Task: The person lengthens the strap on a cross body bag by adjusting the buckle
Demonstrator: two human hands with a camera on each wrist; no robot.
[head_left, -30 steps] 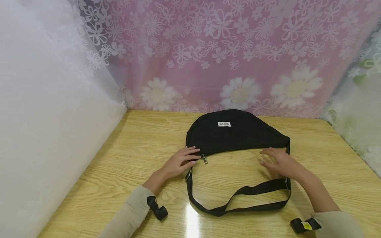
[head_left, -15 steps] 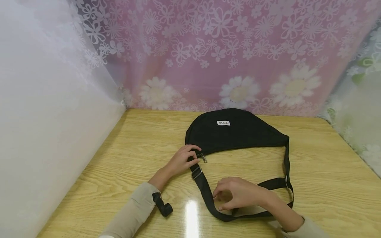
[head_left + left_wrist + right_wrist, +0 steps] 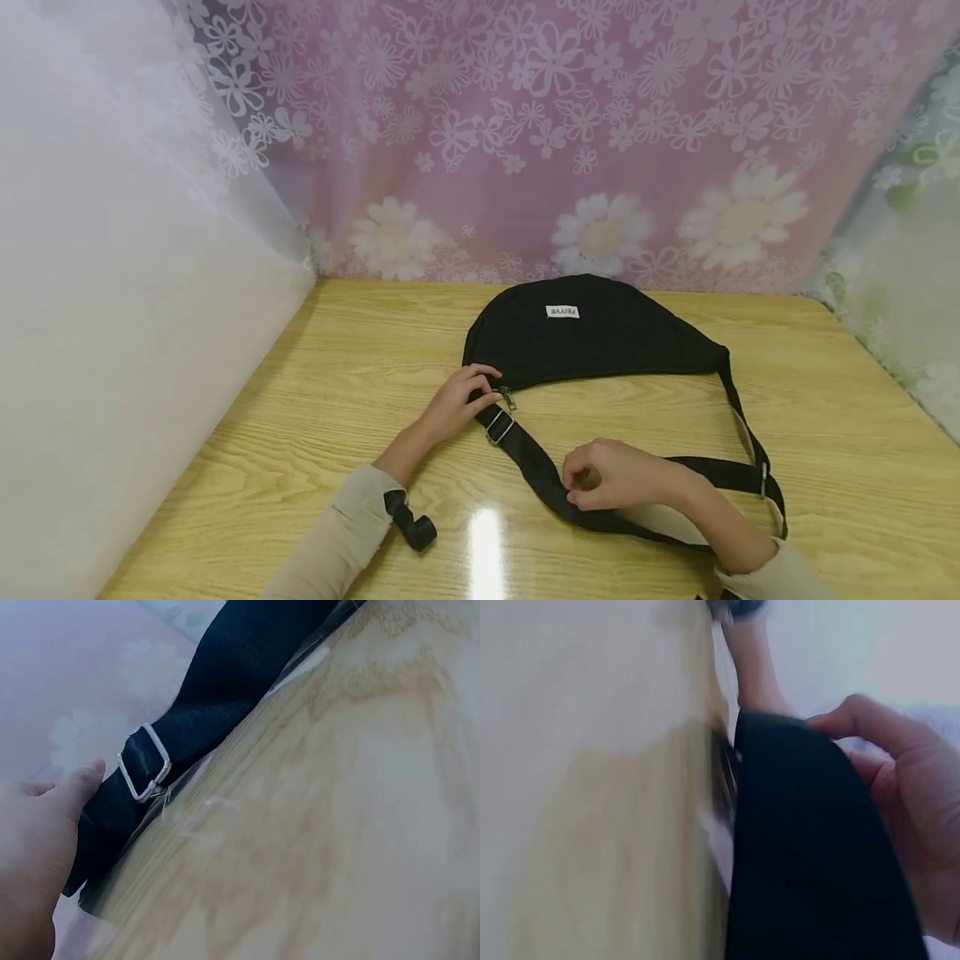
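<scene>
Left hand (image 3: pixel 456 407) touches the near left corner of the black bag (image 3: pixel 592 337), flat on the table (image 3: pixel 360 358); cannot tell whether its partly hidden fingers grip. Right hand (image 3: pixel 621 475) pinches the strap (image 3: pixel 534 464), some fingers hidden; right sleeve (image 3: pixel 780 575) cut off below.

Your left forearm (image 3: pixel 337 517) slants toward table's (image 3: pixel 337 358) far edge; left hand (image 3: pixel 456 406) palm down, knuckles bent, thumb and fingers pinching. Your right forearm (image 3: pixel 712 521) leans leftward, away from table's right edge; right hand (image 3: pixel 618 475) farther from far edge than left, back up, fingers curled, thumb and index pinching, small gap framed inside. Hands well apart.
</scene>
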